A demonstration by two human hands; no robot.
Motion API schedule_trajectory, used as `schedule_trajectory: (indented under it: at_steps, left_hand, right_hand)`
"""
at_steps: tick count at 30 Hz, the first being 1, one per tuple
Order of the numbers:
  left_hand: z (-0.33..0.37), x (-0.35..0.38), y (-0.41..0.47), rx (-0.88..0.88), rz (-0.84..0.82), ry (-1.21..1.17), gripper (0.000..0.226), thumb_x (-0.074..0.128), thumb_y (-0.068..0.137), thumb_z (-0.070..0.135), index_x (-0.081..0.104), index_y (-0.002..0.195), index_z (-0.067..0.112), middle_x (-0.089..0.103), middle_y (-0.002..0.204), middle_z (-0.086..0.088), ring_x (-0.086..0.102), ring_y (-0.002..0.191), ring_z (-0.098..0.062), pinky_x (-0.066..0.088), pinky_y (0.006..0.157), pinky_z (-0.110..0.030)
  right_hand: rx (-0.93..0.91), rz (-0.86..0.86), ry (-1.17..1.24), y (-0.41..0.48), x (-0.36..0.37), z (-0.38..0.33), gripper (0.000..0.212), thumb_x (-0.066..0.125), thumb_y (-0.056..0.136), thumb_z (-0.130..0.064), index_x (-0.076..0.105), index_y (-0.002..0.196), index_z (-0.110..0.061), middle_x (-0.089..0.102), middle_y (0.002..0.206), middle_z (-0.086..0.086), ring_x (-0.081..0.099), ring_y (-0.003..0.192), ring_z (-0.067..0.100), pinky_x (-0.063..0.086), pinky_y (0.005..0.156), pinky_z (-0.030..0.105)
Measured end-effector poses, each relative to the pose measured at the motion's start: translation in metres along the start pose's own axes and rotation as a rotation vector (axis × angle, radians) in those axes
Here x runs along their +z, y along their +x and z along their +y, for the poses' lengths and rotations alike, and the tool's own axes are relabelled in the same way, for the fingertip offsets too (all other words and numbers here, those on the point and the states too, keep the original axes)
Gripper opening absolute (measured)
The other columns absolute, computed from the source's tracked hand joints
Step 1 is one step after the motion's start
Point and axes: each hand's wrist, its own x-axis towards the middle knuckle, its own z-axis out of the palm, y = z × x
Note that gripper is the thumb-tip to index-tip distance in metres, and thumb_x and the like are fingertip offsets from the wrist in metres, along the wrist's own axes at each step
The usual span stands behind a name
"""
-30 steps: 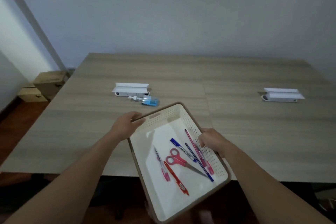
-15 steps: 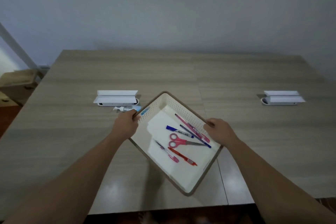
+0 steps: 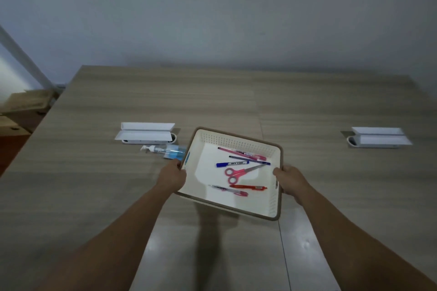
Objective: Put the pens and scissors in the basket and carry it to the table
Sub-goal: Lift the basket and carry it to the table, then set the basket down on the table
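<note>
I hold a white perforated basket [image 3: 238,139] with a brown rim over the wooden table [image 3: 212,101], a shadow under it. My left hand [image 3: 172,176] grips its left rim and my right hand [image 3: 289,179] grips its right rim. Inside lie pink-handled scissors [image 3: 238,172], a blue marker [image 3: 231,164], a red pen [image 3: 248,187], a pink pen [image 3: 241,153], a thin dark pen [image 3: 249,159] and a small pink-capped pen [image 3: 228,190].
A white open case [image 3: 145,133] and a blue pump bottle [image 3: 165,150] lie just left of the basket. Another white case [image 3: 378,137] sits at the right. Cardboard boxes [image 3: 21,106] stand on the floor at far left.
The basket has moved forward over the table and turned from a diagonal to nearly square with me. The pens and scissors have slid with it. Both hands stay on its rims.
</note>
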Motion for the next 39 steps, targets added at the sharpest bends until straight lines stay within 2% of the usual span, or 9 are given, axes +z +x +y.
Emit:
schedule_trajectory:
  at_steps: [7, 16, 23, 26, 29, 32, 34, 36, 39]
  left_hand:
    - [0.026, 0.031, 0.009, -0.103, -0.094, -0.130, 0.009, 0.060, 0.094, 0.023, 0.061, 0.102, 0.020, 0.074, 0.109, -0.011, 0.074, 0.101, -0.032, 0.064, 0.090, -0.053]
    - [0.033, 0.051, 0.064, -0.172, -0.191, -0.100, 0.023, 0.074, 0.092, 0.026, 0.068, 0.112, 0.016, 0.077, 0.117, -0.009, 0.074, 0.109, -0.029, 0.060, 0.100, -0.054]
    - [0.031, 0.062, 0.104, -0.180, -0.212, -0.084, 0.024, 0.073, 0.096, 0.026, 0.069, 0.116, 0.012, 0.076, 0.120, -0.011, 0.073, 0.111, -0.030, 0.058, 0.102, -0.054]
    - [0.032, 0.064, 0.114, -0.163, -0.233, -0.098, 0.021, 0.070, 0.098, 0.027, 0.069, 0.115, 0.015, 0.076, 0.120, -0.010, 0.073, 0.111, -0.029, 0.058, 0.103, -0.053]
    - [0.029, 0.066, 0.121, -0.146, -0.251, -0.148, 0.002, 0.069, 0.100, 0.026, 0.067, 0.101, 0.025, 0.076, 0.116, -0.008, 0.073, 0.109, -0.028, 0.058, 0.103, -0.054]
    - [0.024, 0.063, 0.126, -0.139, -0.272, -0.219, 0.005, 0.070, 0.099, 0.024, 0.069, 0.096, 0.028, 0.077, 0.113, -0.008, 0.074, 0.108, -0.028, 0.058, 0.103, -0.056]
    - [0.024, 0.057, 0.125, -0.139, -0.325, -0.276, 0.002, 0.070, 0.100, 0.026, 0.072, 0.100, 0.025, 0.078, 0.114, -0.008, 0.075, 0.109, -0.029, 0.059, 0.104, -0.055]
    - [0.025, 0.048, 0.125, -0.147, -0.390, -0.337, 0.018, 0.068, 0.102, 0.033, 0.077, 0.109, 0.019, 0.080, 0.113, -0.011, 0.076, 0.110, -0.034, 0.060, 0.103, -0.055]
    - [0.014, 0.021, 0.132, -0.267, -0.424, -0.383, 0.043, 0.061, 0.103, 0.049, 0.076, 0.116, 0.010, 0.080, 0.112, -0.016, 0.077, 0.108, -0.038, 0.061, 0.099, -0.051]
  right_hand:
    - [0.037, -0.025, -0.022, 0.052, -0.022, -0.001, 0.031, 0.059, 0.096, -0.026, 0.076, 0.115, -0.008, 0.083, 0.098, 0.011, 0.080, 0.090, 0.032, 0.065, 0.092, 0.052]
    - [0.098, -0.040, -0.056, 0.120, -0.020, -0.015, 0.033, 0.056, 0.098, -0.025, 0.070, 0.124, -0.011, 0.080, 0.104, 0.010, 0.078, 0.094, 0.031, 0.063, 0.093, 0.050]
    - [0.106, -0.053, -0.083, 0.151, -0.005, -0.041, 0.025, 0.054, 0.105, -0.018, 0.066, 0.126, -0.013, 0.076, 0.095, 0.005, 0.074, 0.083, 0.023, 0.053, 0.065, 0.031]
    - [0.096, -0.048, -0.103, 0.166, -0.001, -0.045, 0.032, 0.055, 0.102, -0.018, 0.065, 0.132, -0.011, 0.076, 0.103, 0.007, 0.074, 0.087, 0.023, 0.054, 0.068, 0.032]
    - [0.110, -0.051, -0.119, 0.178, 0.005, -0.049, 0.035, 0.055, 0.102, -0.017, 0.065, 0.135, -0.010, 0.077, 0.109, 0.011, 0.075, 0.088, 0.025, 0.055, 0.069, 0.034]
    - [0.114, -0.057, -0.130, 0.183, 0.009, -0.053, 0.033, 0.055, 0.103, -0.015, 0.065, 0.135, -0.011, 0.077, 0.110, 0.012, 0.075, 0.088, 0.026, 0.054, 0.066, 0.032]
    - [0.133, -0.060, -0.151, 0.189, 0.012, -0.052, 0.033, 0.056, 0.103, -0.018, 0.067, 0.133, -0.011, 0.077, 0.109, 0.013, 0.075, 0.090, 0.028, 0.058, 0.073, 0.037]
    - [0.118, -0.020, -0.232, 0.193, 0.017, -0.054, 0.037, 0.059, 0.098, -0.028, 0.069, 0.129, -0.010, 0.077, 0.111, 0.014, 0.075, 0.094, 0.031, 0.062, 0.088, 0.046]
    - [-0.024, 0.142, -0.451, 0.200, 0.037, -0.065, 0.055, 0.066, 0.094, -0.037, 0.062, 0.142, -0.010, 0.069, 0.136, 0.020, 0.066, 0.125, 0.042, 0.054, 0.108, 0.055]
